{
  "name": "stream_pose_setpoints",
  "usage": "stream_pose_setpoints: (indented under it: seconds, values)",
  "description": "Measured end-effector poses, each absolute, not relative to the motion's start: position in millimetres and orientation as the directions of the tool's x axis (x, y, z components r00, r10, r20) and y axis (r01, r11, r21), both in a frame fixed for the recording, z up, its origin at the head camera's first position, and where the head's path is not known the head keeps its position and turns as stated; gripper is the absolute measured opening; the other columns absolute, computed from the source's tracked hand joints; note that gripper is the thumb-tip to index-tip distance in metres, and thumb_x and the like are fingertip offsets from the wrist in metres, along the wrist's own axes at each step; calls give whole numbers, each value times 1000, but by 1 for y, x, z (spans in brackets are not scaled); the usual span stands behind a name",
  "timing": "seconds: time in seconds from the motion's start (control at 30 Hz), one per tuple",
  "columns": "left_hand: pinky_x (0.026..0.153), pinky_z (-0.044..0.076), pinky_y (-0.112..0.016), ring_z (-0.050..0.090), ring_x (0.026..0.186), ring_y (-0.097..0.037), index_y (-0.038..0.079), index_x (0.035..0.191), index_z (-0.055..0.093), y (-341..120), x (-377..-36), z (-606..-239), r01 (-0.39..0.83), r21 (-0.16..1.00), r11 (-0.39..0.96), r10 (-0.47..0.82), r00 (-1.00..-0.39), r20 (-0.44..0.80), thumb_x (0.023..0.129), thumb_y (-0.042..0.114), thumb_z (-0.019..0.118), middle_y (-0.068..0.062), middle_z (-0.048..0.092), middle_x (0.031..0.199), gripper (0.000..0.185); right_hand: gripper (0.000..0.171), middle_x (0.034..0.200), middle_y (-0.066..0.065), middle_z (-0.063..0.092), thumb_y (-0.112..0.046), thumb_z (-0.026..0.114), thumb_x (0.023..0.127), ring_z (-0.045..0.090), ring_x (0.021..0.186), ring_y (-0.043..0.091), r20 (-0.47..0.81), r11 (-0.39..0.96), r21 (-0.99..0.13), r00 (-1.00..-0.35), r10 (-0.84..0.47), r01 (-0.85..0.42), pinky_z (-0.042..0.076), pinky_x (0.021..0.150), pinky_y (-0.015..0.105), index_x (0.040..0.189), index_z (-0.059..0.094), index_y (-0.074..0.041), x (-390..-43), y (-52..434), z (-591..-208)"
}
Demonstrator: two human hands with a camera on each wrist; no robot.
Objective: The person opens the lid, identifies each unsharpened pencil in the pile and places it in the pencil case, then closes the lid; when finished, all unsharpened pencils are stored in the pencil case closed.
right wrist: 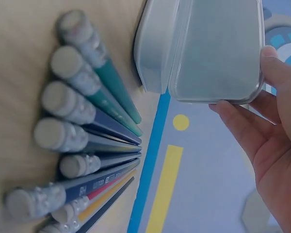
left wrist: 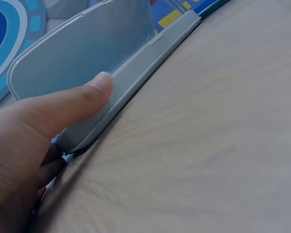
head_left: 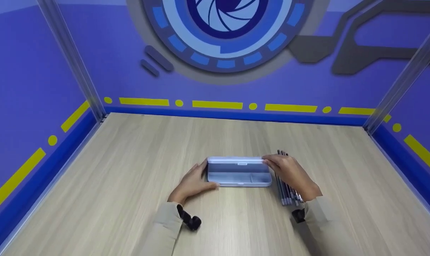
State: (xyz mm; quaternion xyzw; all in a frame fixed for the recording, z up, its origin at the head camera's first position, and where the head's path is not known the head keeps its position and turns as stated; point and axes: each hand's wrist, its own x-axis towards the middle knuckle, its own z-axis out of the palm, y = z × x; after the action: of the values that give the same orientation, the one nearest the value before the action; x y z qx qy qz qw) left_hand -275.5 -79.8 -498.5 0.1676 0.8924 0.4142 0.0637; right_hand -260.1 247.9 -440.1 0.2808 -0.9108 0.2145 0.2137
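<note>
A translucent pencil case (head_left: pixel 243 184) lies on the table with its hinged lid (right wrist: pixel 218 48) raised, and the inside that shows holds nothing. At its left end my left hand (head_left: pixel 193 183) grips the base, thumb on the front edge and fingers round the far side; the left wrist view shows that thumb (left wrist: pixel 87 99) on the rim. My right hand (head_left: pixel 291 172) pinches the lid's upper right corner between thumb and fingers. Under the right hand lies a bunch of pencils (right wrist: pixel 102 182) with eraser ends, partly hidden by it in the head view.
Pale wood tabletop (head_left: pixel 129 160) surrounds the case and pencils. Behind stands a blue-purple printed wall (head_left: pixel 218 89) with yellow dashes, and similar panels close off both sides. Metal posts (head_left: pixel 71 57) rise at the back corners.
</note>
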Motion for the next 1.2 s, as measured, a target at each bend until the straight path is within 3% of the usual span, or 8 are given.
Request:
stream_pose_setpoints:
  seconds: [0.2, 0.5, 0.8, 1.03, 1.2]
  values:
    - [118, 19, -56, 17, 144, -45, 9, 153, 25, -79, -275, -496, 236, 781, 578, 347, -937, 26, 69, 49, 82, -18, 32, 154, 108, 21, 97, 6, 75, -20, 62, 93, 71, 90, 19, 478, 746, -386, -809, -342, -543, 59, 78, 34, 103, 74, -6, -267, 248, -435]
    - [117, 21, -56, 20, 143, -46, 10, 151, 29, -79, -276, -499, 243, 779, 578, 341, -939, 40, 66, 48, 84, -16, 35, 154, 108, 29, 95, 9, 75, -29, 64, 92, 70, 85, 20, 443, 699, -600, -889, -116, -390, 58, 75, 38, 105, 74, -4, -282, 242, -433]
    - [116, 22, -57, 19, 144, -45, 12, 152, 29, -73, -278, -496, 232, 769, 596, 350, -937, 11, 66, 49, 84, -17, 33, 154, 108, 51, 134, 16, 58, -37, 54, 98, 56, 124, 31, 271, 572, -788, -962, -10, -228, 45, 104, 46, 135, 54, -3, -287, 248, -438]
    - [116, 23, -57, 21, 143, -45, 13, 151, 31, -75, -279, -494, 240, 771, 589, 358, -934, 18, 65, 48, 85, -17, 34, 154, 107, 50, 139, 18, 52, -40, 43, 101, 50, 130, 31, 226, 425, -879, -974, -27, -215, 45, 106, 41, 133, 49, -1, -282, 247, -439]
    - [116, 23, -58, 22, 143, -45, 16, 150, 34, -79, -276, -498, 235, 774, 588, 355, -935, 14, 66, 48, 85, -16, 35, 153, 104, 53, 151, 17, 39, -36, 39, 104, 36, 140, 31, 195, 347, -915, -979, -67, -206, 38, 110, 38, 143, 41, 0, -286, 244, -441]
